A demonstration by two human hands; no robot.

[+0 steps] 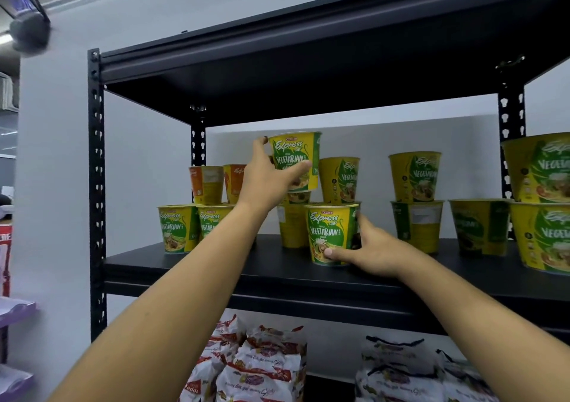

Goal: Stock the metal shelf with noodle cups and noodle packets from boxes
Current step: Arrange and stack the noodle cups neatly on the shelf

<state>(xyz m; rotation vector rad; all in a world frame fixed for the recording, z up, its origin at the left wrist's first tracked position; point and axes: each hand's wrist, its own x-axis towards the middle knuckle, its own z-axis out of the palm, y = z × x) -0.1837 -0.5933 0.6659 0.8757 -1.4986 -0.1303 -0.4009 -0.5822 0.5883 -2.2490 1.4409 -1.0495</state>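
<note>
Yellow upper cup (294, 158) is clasped in left hand (270, 182) fingers (262, 143), lower cup (331, 232) in right hand (374, 252) fingers (364, 221); toppling is risked if set off-centre.

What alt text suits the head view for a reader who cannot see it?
A person's left hand grips an upper yellow-and-green noodle cup, while the right hand holds a lower yellow-and-green noodle cup on the black metal shelf. White-and-red noodle packets lie on the tier below.
</note>
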